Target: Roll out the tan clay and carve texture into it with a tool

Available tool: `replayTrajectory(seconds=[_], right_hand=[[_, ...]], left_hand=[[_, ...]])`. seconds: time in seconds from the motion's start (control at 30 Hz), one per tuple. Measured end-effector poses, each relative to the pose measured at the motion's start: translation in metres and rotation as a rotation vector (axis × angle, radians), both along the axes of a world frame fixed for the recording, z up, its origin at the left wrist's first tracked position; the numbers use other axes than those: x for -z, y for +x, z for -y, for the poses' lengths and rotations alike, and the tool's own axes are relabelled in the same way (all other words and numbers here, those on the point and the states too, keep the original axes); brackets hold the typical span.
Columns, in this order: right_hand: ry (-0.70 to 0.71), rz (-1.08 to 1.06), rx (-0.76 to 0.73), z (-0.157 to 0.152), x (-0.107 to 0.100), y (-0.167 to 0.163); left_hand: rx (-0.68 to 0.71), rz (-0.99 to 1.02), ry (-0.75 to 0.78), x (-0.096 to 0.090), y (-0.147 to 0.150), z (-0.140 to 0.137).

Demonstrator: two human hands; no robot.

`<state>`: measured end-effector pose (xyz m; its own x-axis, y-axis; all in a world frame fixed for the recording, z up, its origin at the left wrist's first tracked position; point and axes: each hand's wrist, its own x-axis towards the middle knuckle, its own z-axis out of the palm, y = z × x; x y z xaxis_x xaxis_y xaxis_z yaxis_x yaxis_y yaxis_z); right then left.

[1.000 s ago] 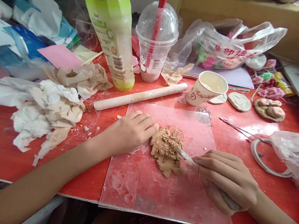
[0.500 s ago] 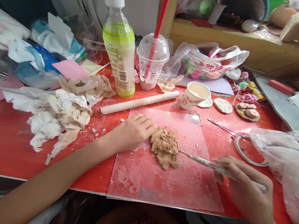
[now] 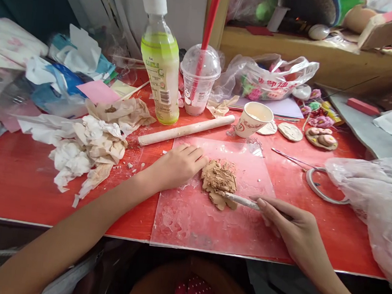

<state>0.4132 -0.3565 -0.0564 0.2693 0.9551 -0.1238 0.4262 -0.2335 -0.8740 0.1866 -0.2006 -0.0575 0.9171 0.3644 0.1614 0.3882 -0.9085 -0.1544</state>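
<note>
A rough lump of brown clay point(image 3: 218, 178) lies on a clear plastic sheet point(image 3: 189, 228) on the red table. My left hand point(image 3: 182, 166) rests palm down on the sheet's left part, fingers stretched out, fingertips at the clay's upper left edge. In my right hand point(image 3: 288, 223) is a slim clay tool point(image 3: 242, 200) with a whitish, smeared handle. Its tip presses into the lower right of the clay, and the blade end is hidden there. Just beyond the sheet lie a pale rolling pin point(image 3: 187, 130) and a paper cup point(image 3: 253, 120) with cloudy liquid.
Crumpled tissues point(image 3: 92, 151) cover the left side. Behind stand a drink bottle point(image 3: 160, 66) and a domed plastic cup point(image 3: 199, 83) with a red straw. Flat clay discs point(image 3: 289, 132), a thin pointed tool point(image 3: 292, 160), a white ring point(image 3: 326, 188) and a plastic bag point(image 3: 377, 190) occupy the right.
My right hand has moved left towards the clay, and the tool's tip now sits in the lump rather than at its right edge. My left hand stays beside the clay; the view has shifted slightly.
</note>
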Motion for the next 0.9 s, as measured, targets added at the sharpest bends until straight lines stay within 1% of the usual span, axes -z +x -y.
replayTrajectory(seconds=[0.1, 0.17, 0.23, 0.4, 0.47, 0.53, 0.57, 0.63, 0.73, 0.83, 0.9], right_hand=[[0.100, 0.228, -0.169, 0.006, 0.004, 0.004], [0.147, 0.321, -0.291, 0.010, 0.004, 0.006], [0.189, 0.414, -0.361, 0.013, 0.002, 0.008], [0.298, 0.606, -0.427, 0.027, -0.012, 0.016], [0.352, 0.637, -0.406, 0.035, -0.016, 0.020], [0.412, 0.635, -0.347, 0.041, -0.017, 0.021], [0.432, 0.626, -0.334, 0.042, -0.016, 0.021], [0.464, 0.624, -0.359, 0.041, -0.011, 0.016], [0.489, 0.675, -0.463, 0.032, 0.000, 0.005], [0.496, 0.733, -0.523, 0.026, 0.010, -0.004], [0.492, 0.771, -0.577, 0.025, 0.013, -0.006]], left_hand=[[-0.003, 0.007, 0.005, 0.000, 0.000, 0.000], [-0.005, 0.006, 0.007, 0.000, 0.000, -0.001], [-0.008, 0.008, 0.007, 0.000, 0.000, -0.001], [-0.008, 0.007, -0.011, 0.000, 0.000, -0.001], [-0.007, 0.009, -0.009, 0.000, 0.000, 0.000], [-0.006, 0.008, -0.006, 0.000, 0.000, 0.000], [-0.007, 0.006, -0.006, 0.000, 0.001, 0.000], [-0.013, 0.005, -0.008, 0.000, 0.001, 0.001], [-0.021, 0.007, -0.011, 0.000, 0.001, 0.001], [-0.014, 0.004, -0.012, 0.000, 0.001, 0.000], [-0.011, 0.002, -0.014, 0.000, 0.001, 0.000]])
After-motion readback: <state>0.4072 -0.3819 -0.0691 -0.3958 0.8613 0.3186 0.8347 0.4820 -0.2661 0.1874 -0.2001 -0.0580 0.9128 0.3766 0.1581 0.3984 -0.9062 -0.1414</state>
